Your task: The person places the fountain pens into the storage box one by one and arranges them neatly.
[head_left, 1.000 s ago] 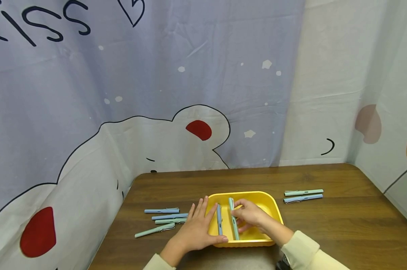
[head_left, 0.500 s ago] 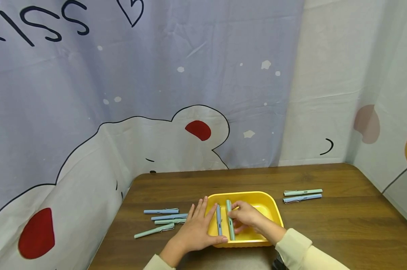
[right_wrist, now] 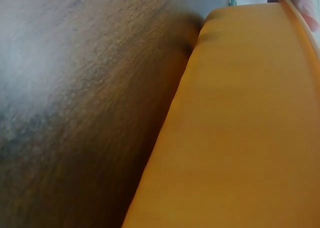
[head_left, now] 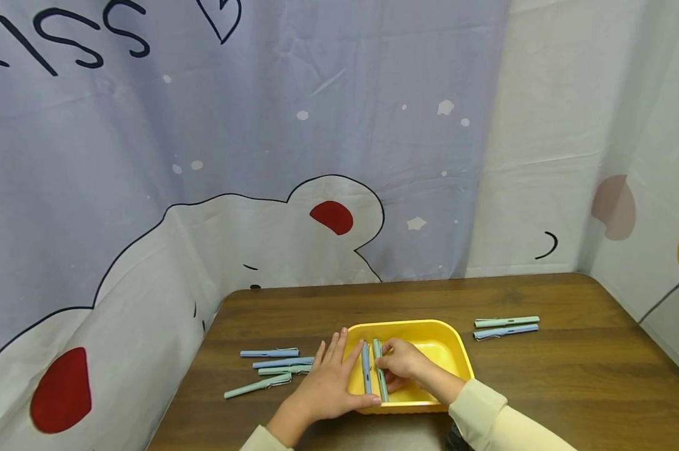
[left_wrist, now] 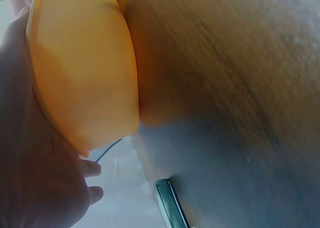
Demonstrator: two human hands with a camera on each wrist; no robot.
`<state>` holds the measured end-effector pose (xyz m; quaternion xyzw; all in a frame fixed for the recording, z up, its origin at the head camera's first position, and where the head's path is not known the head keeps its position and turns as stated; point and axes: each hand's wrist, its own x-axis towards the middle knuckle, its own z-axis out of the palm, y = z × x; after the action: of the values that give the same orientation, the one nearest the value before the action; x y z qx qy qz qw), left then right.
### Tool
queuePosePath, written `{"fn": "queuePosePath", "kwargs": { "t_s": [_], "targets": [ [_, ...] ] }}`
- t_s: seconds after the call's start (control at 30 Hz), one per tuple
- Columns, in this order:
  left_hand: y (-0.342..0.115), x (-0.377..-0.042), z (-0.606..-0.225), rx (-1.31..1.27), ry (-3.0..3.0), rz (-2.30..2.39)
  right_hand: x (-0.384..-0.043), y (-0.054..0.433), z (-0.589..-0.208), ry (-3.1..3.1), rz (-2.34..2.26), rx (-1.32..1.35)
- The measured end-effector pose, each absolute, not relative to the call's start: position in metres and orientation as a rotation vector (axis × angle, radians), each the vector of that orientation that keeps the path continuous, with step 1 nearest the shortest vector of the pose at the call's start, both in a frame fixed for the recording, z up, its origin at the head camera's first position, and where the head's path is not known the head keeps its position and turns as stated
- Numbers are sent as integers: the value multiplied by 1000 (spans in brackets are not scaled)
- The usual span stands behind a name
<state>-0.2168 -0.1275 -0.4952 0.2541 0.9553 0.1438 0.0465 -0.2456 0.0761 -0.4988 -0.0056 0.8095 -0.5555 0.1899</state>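
Observation:
A yellow plastic tray (head_left: pixel 430 331) sits on the table, and its outer wall (right_wrist: pixel 250 113) fills much of the right wrist view. Inside the tray a blue pen (head_left: pixel 366 369) lies lengthwise near the left side. Just right of it is a light green pen (head_left: pixel 382 379), which my right hand (head_left: pixel 404 363) pinches between thumb and fingers. My left hand (head_left: pixel 331 385) rests over the tray's left rim with its fingers straight and spread, the thumb along the near rim. In the left wrist view that hand (left_wrist: pixel 40 153) lies along the tray edge.
Left of the tray lie several blue and green pens, among them a blue pen (head_left: pixel 269 353) and a green pen (head_left: pixel 257 385). Another green pen (head_left: pixel 507 322) and blue pen (head_left: pixel 505 331) lie to its right. A printed curtain (head_left: pixel 328 125) hangs behind the wooden table (head_left: pixel 593 369).
My right hand has shifted left inside the tray, bringing the green pen closer to the blue one. The left hand has stayed in place.

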Motion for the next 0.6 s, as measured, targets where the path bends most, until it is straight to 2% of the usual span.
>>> {"fn": "queuePosePath", "kwargs": {
  "t_s": [0.6],
  "targets": [
    [-127, -217, -495, 769, 2907, 448, -255, 69, -497, 2445, -1401, -13]
  ]
}}
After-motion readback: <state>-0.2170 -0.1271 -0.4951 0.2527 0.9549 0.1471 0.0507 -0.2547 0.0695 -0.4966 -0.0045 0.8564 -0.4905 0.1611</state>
